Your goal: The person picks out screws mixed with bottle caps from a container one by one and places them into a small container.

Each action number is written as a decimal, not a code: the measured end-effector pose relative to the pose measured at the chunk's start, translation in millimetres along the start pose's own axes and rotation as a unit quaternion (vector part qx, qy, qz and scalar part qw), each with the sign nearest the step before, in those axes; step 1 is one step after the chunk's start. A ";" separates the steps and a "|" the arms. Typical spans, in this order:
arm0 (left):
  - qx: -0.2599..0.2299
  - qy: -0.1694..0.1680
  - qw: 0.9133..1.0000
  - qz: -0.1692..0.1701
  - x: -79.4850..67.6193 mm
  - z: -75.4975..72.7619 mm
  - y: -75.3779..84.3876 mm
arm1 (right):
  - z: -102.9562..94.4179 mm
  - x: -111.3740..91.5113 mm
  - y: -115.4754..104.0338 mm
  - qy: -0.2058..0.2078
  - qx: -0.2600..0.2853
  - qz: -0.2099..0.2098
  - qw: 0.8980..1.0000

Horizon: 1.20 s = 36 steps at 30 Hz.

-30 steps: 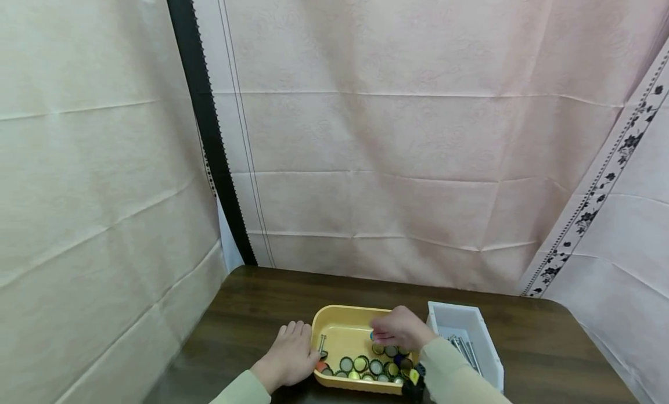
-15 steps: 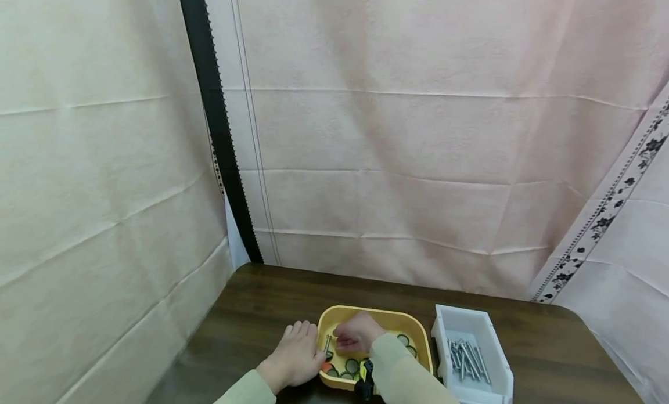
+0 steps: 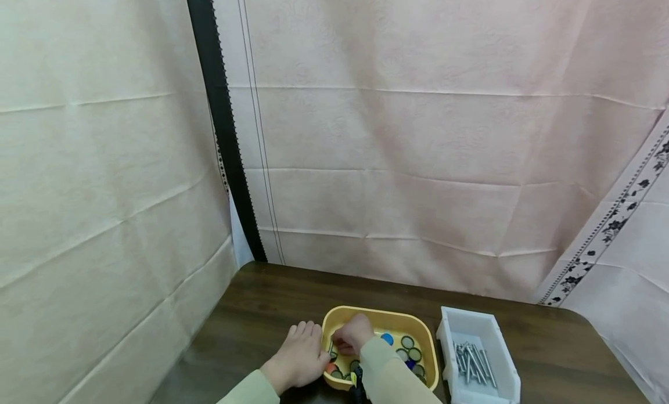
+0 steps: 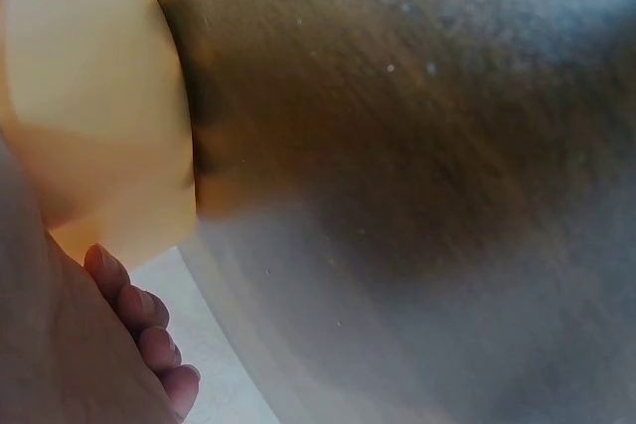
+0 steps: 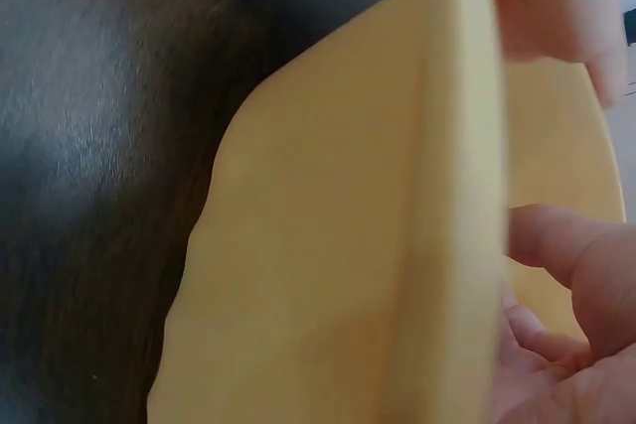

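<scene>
My left hand (image 3: 300, 357) lies with straight fingers against the left wall of the yellow tray (image 3: 384, 312); in the left wrist view, its fingertips (image 4: 142, 307) show beside the tray's outer side. Inside the tray, my right hand (image 3: 355, 334) reaches down at the left, its fingers bent beside a metal bolt (image 3: 330, 346). Whether they pinch the bolt is hidden. Several bottle caps (image 3: 407, 342) lie in the tray, one bright blue (image 3: 387, 338) and one orange (image 3: 331, 368). In the right wrist view, the tray wall covers the fingertips of the right hand (image 5: 591, 295).
To the right of the tray stands a white bin (image 3: 448, 328) with several metal bolts (image 3: 474, 363) in it. Both sit on a dark wooden table (image 3: 282, 299). Pale cloth (image 3: 392, 160) hangs behind the table and at both sides.
My right hand has moved left across the tray, from the caps at the right to the bolt at the left. The blue cap now lies uncovered. My left hand has stayed at the wall.
</scene>
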<state>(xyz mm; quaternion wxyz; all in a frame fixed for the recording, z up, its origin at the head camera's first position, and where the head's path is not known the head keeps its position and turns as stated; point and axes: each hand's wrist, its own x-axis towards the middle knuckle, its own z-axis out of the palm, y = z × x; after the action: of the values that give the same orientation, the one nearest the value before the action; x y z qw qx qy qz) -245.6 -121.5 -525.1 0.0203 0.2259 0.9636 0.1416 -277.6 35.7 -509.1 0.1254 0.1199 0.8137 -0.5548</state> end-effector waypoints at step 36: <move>-0.014 -0.023 1.000 -0.004 0.0 -1.2 -0.2 | 0.2 6.2 7.5 -0.003 -0.005 -0.009 1.000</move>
<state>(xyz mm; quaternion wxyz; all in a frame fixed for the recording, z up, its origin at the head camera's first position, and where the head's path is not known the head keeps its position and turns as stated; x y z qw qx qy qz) -245.8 -122.0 -524.1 0.0458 0.2245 0.9618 0.1501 -280.9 38.5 -517.8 0.1229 0.1105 0.8169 -0.5526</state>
